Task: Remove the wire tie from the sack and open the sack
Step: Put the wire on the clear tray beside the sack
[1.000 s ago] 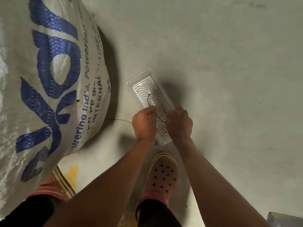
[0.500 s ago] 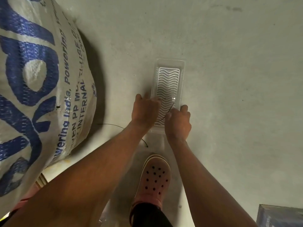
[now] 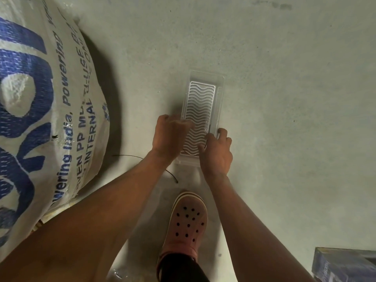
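The big white woven sack [image 3: 40, 110] with blue print fills the left side and stands on the concrete floor. A clear plastic tray [image 3: 220, 102] with a wavy ribbed bottom lies on the floor to its right. My left hand [image 3: 169, 135] rests with curled fingers at the tray's left rim; I cannot tell if it holds anything. My right hand [image 3: 218, 151] is over the tray's near right corner, fingers pinched on a short dark piece of wire tie [image 3: 208, 130]. A second thin dark wire [image 3: 126, 156] lies on the floor and runs under my left forearm.
My foot in a pink perforated clog [image 3: 189, 220] stands just below the tray. The corner of a blue box [image 3: 345, 265] shows at the bottom right. Bare grey concrete floor [image 3: 284, 98] stretches to the right and beyond the tray.
Both hands have moved to the tray's near end. The long wire, held by my left hand a second ago, now lies on the floor. The view shifted left and down.
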The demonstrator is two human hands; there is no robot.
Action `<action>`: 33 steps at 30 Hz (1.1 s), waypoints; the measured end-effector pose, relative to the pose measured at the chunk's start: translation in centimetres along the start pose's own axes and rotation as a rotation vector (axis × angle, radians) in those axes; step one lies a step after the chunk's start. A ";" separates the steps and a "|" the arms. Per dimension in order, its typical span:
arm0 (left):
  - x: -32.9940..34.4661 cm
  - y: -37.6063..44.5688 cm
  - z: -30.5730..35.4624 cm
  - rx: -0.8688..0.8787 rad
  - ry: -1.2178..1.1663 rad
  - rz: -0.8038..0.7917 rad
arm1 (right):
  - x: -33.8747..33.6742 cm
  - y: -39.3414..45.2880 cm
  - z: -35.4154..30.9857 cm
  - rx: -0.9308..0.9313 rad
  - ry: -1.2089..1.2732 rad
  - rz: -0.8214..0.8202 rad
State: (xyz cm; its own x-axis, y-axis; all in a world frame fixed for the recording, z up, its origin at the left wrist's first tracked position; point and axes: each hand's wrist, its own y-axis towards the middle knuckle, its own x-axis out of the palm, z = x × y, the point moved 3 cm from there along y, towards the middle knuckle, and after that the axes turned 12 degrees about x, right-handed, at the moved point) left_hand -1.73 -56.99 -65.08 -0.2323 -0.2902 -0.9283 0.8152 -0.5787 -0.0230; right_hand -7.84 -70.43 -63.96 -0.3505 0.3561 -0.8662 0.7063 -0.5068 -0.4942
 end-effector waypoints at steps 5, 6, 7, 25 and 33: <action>-1.2 -1.2 -0.2 -0.010 -0.148 0.107 | -0.9 -0.4 -0.3 -0.045 0.023 -0.002; -1.7 -1.7 0.0 -0.032 -0.201 0.122 | -1.2 -0.5 -0.3 -0.050 0.033 -0.005; -2.1 -2.2 0.2 -0.088 -0.266 0.105 | -1.6 -0.7 -0.4 -0.054 0.041 -0.012; -2.9 -10.5 1.7 -0.923 -0.692 0.068 | -2.2 -2.7 -0.4 -0.055 0.025 -0.138; -3.0 -6.4 2.3 -0.619 -0.470 -0.065 | -2.1 -2.5 -0.1 -0.065 0.042 -0.136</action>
State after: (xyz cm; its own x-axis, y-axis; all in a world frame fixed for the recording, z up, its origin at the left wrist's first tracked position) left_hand -7.43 -54.13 -61.28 -0.3772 -0.6429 -0.6666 0.9080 -0.1151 -0.4028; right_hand -8.77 -69.82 -60.89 -0.4205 0.4510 -0.7873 0.6933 -0.4001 -0.5994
